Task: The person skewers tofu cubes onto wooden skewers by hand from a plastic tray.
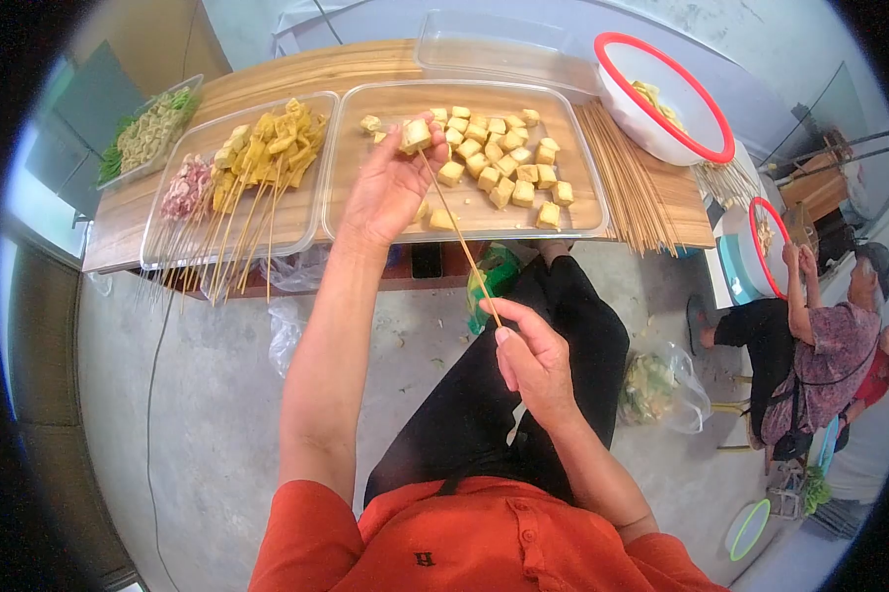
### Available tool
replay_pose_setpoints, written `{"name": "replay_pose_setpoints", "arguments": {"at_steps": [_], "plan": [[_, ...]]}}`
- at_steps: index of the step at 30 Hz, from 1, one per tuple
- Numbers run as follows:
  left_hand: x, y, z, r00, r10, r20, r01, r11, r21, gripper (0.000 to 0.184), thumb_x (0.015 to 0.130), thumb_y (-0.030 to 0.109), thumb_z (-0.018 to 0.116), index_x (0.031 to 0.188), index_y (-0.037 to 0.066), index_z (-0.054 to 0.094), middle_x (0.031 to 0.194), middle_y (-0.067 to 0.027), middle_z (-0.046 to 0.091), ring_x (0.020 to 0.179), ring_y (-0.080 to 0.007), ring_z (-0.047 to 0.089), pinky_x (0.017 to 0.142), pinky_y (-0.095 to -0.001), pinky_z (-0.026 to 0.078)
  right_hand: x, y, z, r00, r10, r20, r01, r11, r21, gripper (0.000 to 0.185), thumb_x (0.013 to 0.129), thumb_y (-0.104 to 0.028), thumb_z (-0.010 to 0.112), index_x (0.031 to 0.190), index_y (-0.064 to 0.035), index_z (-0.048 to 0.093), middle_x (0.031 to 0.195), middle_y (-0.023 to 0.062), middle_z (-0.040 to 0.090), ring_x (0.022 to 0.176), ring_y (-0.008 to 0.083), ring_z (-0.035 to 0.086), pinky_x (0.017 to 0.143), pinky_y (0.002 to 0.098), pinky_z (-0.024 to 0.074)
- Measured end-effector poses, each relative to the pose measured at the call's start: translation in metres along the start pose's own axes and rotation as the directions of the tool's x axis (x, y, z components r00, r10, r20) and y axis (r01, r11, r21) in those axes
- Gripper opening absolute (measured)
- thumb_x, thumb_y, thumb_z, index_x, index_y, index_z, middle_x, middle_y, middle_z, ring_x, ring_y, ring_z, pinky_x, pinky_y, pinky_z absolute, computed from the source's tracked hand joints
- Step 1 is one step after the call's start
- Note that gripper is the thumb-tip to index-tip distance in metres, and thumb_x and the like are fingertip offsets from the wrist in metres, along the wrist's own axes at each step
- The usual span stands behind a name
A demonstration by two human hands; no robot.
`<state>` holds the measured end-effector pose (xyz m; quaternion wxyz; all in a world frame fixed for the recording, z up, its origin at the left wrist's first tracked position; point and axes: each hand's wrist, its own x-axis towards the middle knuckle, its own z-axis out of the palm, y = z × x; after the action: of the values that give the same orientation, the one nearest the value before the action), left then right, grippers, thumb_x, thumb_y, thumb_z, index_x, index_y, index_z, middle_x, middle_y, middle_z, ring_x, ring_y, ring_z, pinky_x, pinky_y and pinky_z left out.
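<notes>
In my left hand (393, 187) a tofu cube (416, 136) is pinched between the fingertips, above the left part of a clear tray. A long bamboo skewer (459, 237) slants from the cube down to my right hand (533, 360), which grips its lower end over my lap. The skewer's tip meets the cube; how deep it goes is hidden. Many loose tofu cubes (503, 148) lie in the clear tray (365, 99) beneath and beyond my left hand.
Left of it, another tray (321, 113) holds yellow skewered pieces (282, 143) and skewered meat (186, 187). Bare skewers (627, 178) lie at the table's right, by a red-rimmed basket (607, 109). Two people sit at the right; one person (819, 345) reaches toward another red-rimmed basket (750, 247).
</notes>
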<state>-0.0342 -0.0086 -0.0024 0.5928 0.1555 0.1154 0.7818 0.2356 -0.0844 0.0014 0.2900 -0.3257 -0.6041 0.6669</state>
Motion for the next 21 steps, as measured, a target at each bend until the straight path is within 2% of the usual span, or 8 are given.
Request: {"name": "replay_pose_setpoints", "arguments": {"at_steps": [21], "plan": [[-0.002,-0.001,0.006,1.0,-0.028,0.009,0.028,0.998,0.064,0.039,0.099,0.022,0.055,0.123,-0.009,0.05,0.109,-0.0167,0.059,0.1,-0.0232,0.061,0.089,-0.0328,0.056,0.015,-0.008,0.002,1.0,-0.031,0.006,0.031,0.999,-0.026,0.031,0.097,-0.009,0.048,0.127,-0.0037,0.057,0.061,-0.007,0.044,0.048,0.0014,0.04,0.045,0.0194,0.033]]}}
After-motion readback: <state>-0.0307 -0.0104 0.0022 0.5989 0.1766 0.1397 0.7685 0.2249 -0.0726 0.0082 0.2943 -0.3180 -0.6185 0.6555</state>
